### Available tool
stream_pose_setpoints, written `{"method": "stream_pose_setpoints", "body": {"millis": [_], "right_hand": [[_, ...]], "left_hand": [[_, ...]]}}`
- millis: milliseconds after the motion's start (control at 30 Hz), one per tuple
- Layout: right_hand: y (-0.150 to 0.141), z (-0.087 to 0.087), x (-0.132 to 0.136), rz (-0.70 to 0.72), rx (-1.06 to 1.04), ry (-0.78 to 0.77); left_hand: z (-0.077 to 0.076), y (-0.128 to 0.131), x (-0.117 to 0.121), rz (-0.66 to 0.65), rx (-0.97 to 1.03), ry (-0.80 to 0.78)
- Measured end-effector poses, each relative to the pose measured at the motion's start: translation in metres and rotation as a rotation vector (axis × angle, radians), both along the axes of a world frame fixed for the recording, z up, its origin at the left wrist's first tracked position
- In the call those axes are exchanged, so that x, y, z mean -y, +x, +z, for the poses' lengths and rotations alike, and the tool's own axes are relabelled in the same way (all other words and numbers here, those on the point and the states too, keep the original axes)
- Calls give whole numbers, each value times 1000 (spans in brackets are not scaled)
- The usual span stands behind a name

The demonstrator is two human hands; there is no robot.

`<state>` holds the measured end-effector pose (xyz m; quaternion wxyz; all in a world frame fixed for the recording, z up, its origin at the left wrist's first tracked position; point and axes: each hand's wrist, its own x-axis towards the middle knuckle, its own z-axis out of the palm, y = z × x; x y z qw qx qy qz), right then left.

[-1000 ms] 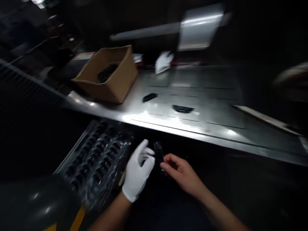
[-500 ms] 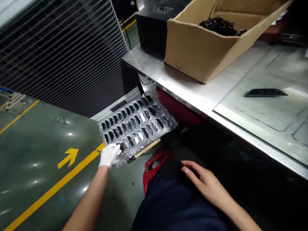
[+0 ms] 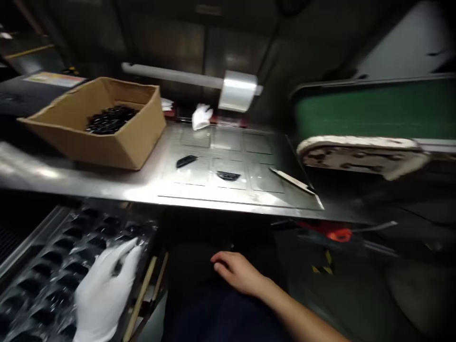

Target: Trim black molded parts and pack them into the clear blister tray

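My left hand (image 3: 103, 289), in a white glove, lies with fingers spread on the near right edge of a clear plastic tray (image 3: 46, 266) that holds several black parts in pockets. My bare right hand (image 3: 237, 271) rests palm down on my dark-trousered lap (image 3: 199, 304), fingers loosely extended, holding nothing. Two black parts (image 3: 186, 161) (image 3: 228, 175) lie on the steel table (image 3: 149, 183) ahead.
A cardboard box (image 3: 107, 137) with several black parts stands at the table's left. A white glove (image 3: 201, 116) and a film roll (image 3: 238, 91) are at the back. A flat strip (image 3: 290, 179) lies at the right, beside a green conveyor belt (image 3: 370, 114).
The view has swung from the floor and tray back up to the table. My left hand stays on the tray's edge. My right hand stays on my lap.
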<state>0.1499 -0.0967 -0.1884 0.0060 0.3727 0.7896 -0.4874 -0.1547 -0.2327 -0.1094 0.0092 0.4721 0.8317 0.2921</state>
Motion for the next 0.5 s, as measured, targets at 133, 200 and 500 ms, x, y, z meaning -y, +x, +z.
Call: {"method": "stream_pose_setpoints", "body": {"millis": [133,200,500], "right_hand": [[13,-7,23,-9,-59,-24],[20,-9,33,-50,-88,-41],[53,-26,27,-263,-189,-99]], "left_hand": [[55,60,-156,-665,-293,126],[74,78,-215,-820,-401,20],[90,103,-278,-1055,-867,-303]]}}
